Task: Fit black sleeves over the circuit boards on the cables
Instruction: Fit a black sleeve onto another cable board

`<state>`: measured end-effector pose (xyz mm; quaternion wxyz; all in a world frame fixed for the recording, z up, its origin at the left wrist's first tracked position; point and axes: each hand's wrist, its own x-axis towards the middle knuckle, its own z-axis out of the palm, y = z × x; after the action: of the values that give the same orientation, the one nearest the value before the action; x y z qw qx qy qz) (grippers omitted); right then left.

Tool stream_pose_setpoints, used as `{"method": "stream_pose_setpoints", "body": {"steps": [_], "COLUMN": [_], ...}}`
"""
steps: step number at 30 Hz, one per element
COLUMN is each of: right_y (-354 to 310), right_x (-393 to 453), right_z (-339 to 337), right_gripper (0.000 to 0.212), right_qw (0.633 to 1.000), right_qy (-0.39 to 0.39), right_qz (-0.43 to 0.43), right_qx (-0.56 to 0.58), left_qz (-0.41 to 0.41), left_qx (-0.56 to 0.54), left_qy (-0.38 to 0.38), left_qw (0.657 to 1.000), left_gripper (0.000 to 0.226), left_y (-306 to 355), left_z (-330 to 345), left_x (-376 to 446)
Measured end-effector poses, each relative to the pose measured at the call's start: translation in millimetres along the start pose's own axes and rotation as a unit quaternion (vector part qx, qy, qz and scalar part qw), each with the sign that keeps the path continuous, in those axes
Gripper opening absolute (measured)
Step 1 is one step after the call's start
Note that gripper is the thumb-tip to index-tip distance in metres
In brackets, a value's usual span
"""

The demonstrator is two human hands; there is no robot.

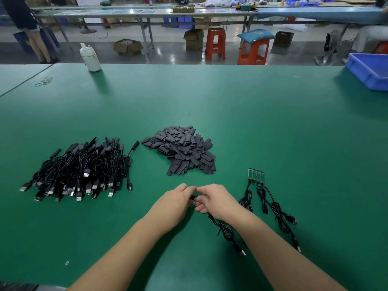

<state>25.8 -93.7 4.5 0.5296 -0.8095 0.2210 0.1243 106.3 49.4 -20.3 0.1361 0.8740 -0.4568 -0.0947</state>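
My left hand (178,198) and my right hand (212,199) meet at the table's near middle, fingers curled round a small black sleeve (193,198) between them. A black cable (225,229) trails from under my right hand toward me; its circuit board is hidden by the fingers. A heap of flat black sleeves (182,150) lies just beyond my hands. To the right, several cables with bare green circuit boards (256,175) lie side by side. On the left sits a pile of cables with sleeves fitted (84,169).
The green table (273,122) carries a white bottle (90,57) at the far left edge, rubber bands (45,80) near it, and a blue bin (371,70) at the far right. Stools, boxes and another bench stand beyond.
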Motion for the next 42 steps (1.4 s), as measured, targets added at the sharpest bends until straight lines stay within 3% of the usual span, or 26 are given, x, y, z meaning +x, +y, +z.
{"method": "stream_pose_setpoints", "body": {"steps": [3,7,8,10,13,16,18,19,20,21,22,23,26,28,31,37,42], "right_y": [0,7,8,7,2,-5,-8,-7,-5,-1,6,12,38,52,66,69,67], "right_x": [-2,1,4,11,21,25,27,27,25,24,22,19,13,9,0,-7,-6], "right_z": [-1,-9,-11,-17,-22,-20,-21,-24,-30,-37,-46,-57,-93,-111,-125,-128,-127], "right_gripper": [0.034,0.028,0.026,0.025,0.026,0.026,0.027,0.028,0.030,0.030,0.031,0.033,0.039,0.045,0.047,0.036,0.028], "right_qw": [0.999,0.973,0.956,0.883,0.758,0.722,0.761,0.825,0.902,0.956,0.969,0.955,0.915,0.917,0.939,0.950,0.954], "right_qy": [-0.019,-0.010,0.012,0.036,0.044,0.053,0.061,0.083,0.122,0.178,0.234,0.278,0.321,0.276,0.225,0.251,0.255], "right_qz": [0.002,0.004,0.002,-0.009,-0.041,-0.054,-0.051,-0.044,-0.042,-0.045,-0.059,-0.072,-0.014,0.080,0.132,0.089,0.077], "right_qx": [0.027,0.229,0.295,0.467,0.649,0.688,0.644,0.558,0.412,0.228,0.054,-0.068,-0.244,-0.275,-0.224,-0.166,-0.134], "left_qz": [0.005,-0.024,-0.066,-0.147,-0.160,-0.174,-0.187,-0.191,-0.199,-0.215,-0.237,-0.259,-0.311,-0.344,-0.380,-0.372,-0.334], "left_qx": [-0.013,-0.220,-0.289,-0.430,-0.565,-0.632,-0.627,-0.610,-0.580,-0.528,-0.454,-0.371,-0.108,0.053,0.157,0.139,0.104], "left_qy": [0.019,0.134,0.144,0.077,-0.020,0.005,0.036,0.056,0.080,0.106,0.134,0.163,0.211,0.190,0.142,0.132,0.169], "left_qw": [1.000,0.966,0.944,0.888,0.809,0.755,0.756,0.767,0.786,0.815,0.848,0.877,0.921,0.918,0.901,0.908,0.921], "left_gripper": [0.068,0.078,0.073,0.055,0.023,0.013,0.010,0.008,0.006,0.005,0.004,0.005,0.021,0.019,0.023,0.021,0.018], "left_y": [-2,2,4,11,24,36,37,32,24,12,-3,-19,-71,-102,-132,-136,-130], "left_z": [-2,-11,-12,-11,0,4,-4,-9,-16,-24,-35,-45,-73,-80,-77,-67,-68], "left_x": [-1,2,3,3,-2,-3,0,1,3,6,9,11,15,10,4,7,8]}}
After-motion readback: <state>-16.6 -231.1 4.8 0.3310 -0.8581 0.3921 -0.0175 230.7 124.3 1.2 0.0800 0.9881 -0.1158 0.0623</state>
